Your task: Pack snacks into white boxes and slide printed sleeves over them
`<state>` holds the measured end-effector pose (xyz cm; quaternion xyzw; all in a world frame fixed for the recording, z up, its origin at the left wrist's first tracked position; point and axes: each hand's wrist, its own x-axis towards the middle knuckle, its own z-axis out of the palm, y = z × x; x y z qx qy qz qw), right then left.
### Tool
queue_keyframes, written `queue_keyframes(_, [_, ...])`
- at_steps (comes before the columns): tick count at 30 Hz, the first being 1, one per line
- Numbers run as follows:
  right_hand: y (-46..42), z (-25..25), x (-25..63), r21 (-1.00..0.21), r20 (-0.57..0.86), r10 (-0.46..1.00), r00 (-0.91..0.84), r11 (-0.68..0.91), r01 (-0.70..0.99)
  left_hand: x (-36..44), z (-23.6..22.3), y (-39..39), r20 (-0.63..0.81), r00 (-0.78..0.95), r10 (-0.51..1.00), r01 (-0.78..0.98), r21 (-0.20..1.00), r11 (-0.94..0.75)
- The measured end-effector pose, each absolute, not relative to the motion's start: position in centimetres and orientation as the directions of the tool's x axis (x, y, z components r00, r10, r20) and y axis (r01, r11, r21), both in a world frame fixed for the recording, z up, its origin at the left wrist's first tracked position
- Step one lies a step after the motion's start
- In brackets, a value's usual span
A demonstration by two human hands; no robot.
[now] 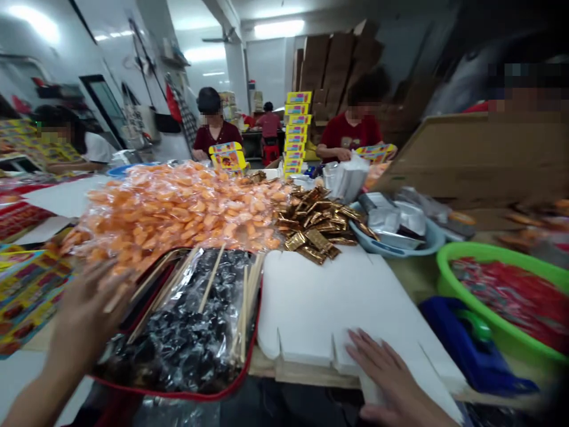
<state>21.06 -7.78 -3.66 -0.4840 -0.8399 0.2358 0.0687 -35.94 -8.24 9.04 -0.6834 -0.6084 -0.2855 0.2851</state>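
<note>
My right hand (384, 376) lies flat, fingers stretched out, on the near edge of a flat white cardboard box blank (329, 302). My left hand (91, 311) is blurred by motion; it reaches over the left rim of a red tray (178, 391) holding dark candies in clear wrappers and several wooden sticks (208, 287). Just beyond its fingers lies a big heap of orange wrapped candies (178, 210). Its fingers look spread and hold nothing that I can make out.
Gold-wrapped sweets (315, 228) lie behind the blank. A pale blue basin with silver packets (395, 228), a green basin of red packets (511, 290) and a blue object (471, 350) stand right. Printed yellow box sheets (26, 290) lie left. Several people work across the table by stacked cartons (297, 133).
</note>
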Motion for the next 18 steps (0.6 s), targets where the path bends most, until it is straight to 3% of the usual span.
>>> queue_keyframes(3, [-9.1, -2.0, 21.6, -0.419, -0.306, 0.809, -0.502, 0.359, 0.834, -25.4, 7.7, -9.0, 0.606, 0.363, 0.708, 0.911, -0.071, -0.406])
queue_keyframes(6, [-9.2, -1.4, 23.5, -0.428, -0.318, 0.811, -0.491, 0.339, 0.838, -17.7, 5.7, -9.6, 0.488, 0.538, 0.687, 0.807, -0.065, -0.586])
queue_keyframes(9, [-8.5, -0.7, 24.9, -0.461, -0.314, 0.788, -0.529, 0.361, 0.811, -13.3, 4.2, -9.9, 0.401, 0.607, 0.686, 0.738, 0.034, -0.674])
queue_keyframes(14, [-7.5, 1.6, 25.3, -0.49, -0.392, 0.737, -0.55, 0.338, 0.803, -9.6, 4.3, -11.3, 0.241, 0.615, 0.75, 0.636, 0.411, -0.653])
queue_keyframes(18, [-7.7, 2.1, 25.4, -0.578, -0.225, 0.737, -0.637, 0.426, 0.696, -7.2, 5.6, -13.2, -0.06, 0.642, 0.764, 0.534, 0.75, -0.39])
